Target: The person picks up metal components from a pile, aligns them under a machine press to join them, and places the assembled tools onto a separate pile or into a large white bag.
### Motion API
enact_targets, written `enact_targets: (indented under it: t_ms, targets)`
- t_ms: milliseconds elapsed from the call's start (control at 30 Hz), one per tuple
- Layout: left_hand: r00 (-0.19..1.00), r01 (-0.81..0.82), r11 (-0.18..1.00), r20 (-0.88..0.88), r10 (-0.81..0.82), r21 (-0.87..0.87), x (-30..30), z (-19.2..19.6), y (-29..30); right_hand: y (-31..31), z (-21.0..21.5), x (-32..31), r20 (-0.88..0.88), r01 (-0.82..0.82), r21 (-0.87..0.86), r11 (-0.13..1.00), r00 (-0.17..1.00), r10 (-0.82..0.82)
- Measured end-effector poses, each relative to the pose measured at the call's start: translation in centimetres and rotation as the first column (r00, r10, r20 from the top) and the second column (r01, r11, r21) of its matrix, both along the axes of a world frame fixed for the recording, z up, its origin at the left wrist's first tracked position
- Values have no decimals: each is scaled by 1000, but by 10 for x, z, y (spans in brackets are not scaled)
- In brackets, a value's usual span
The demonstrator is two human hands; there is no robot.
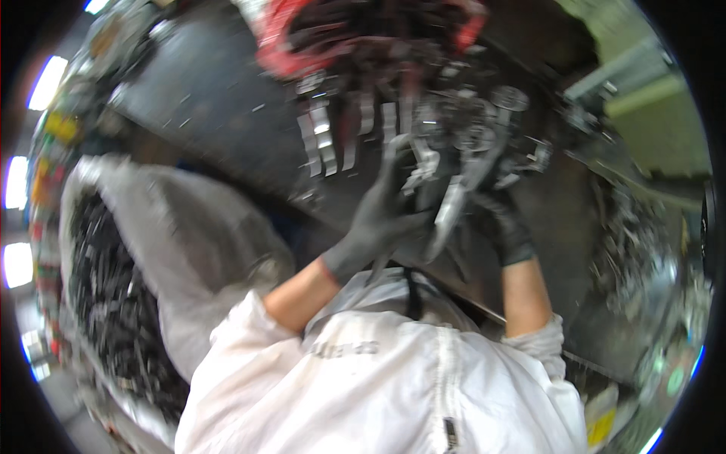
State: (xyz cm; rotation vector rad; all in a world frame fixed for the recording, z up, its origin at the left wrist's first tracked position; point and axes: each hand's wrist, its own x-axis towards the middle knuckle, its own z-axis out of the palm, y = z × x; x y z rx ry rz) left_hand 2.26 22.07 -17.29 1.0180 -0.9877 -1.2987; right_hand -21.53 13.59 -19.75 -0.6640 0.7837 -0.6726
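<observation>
Both my hands wear dark grey gloves and work over a dark metal table; motion blurs them. My left hand [386, 208] has its thumb apart from its fingers. A small shiny piece [425, 168] lies by its fingertips, and I cannot tell whether they touch it. My right hand [503, 223] is closed around a long strip [451, 208], partly shiny and partly dark, slanting down toward me. Ahead of my hands lie several shiny flat strips [323, 129] and a heap of metal pieces with round parts [476, 136].
A red-rimmed bag [276, 53] of dark strips stands at the far edge of the table [197, 83]. On my left is a big whitish sack [204, 227] filled with dark strips [113, 280]. Pale green machinery [650, 117] stands at the right, above scattered metal scraps [639, 257].
</observation>
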Motion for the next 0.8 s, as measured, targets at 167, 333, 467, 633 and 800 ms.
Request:
enact_targets:
  t_ms: [167, 333, 467, 633, 800]
  targets:
    - [988, 64, 994, 148, -50, -88, 11, 4, 5, 11, -5, -10, 8, 95, 8, 995, 995, -95]
    - [935, 5, 983, 350, 62, -186, 21, 17, 51, 38, -6, -16, 59, -25, -203, 979, 998, 38]
    - [870, -77, 900, 412, 272, -430, 31, 53, 68, 13, -36, -51, -115, 0, -599, 801, 990, -86]
    - [927, -2, 874, -329, -181, -485, 192, 52, 120, -23, 191, 161, -455, -500, -830, 247, 863, 217]
    - [302, -172, 831, -831, -467, -529, 399, 180, 342, 103, 330, 389, -136, -378, -883, 278, 773, 619]
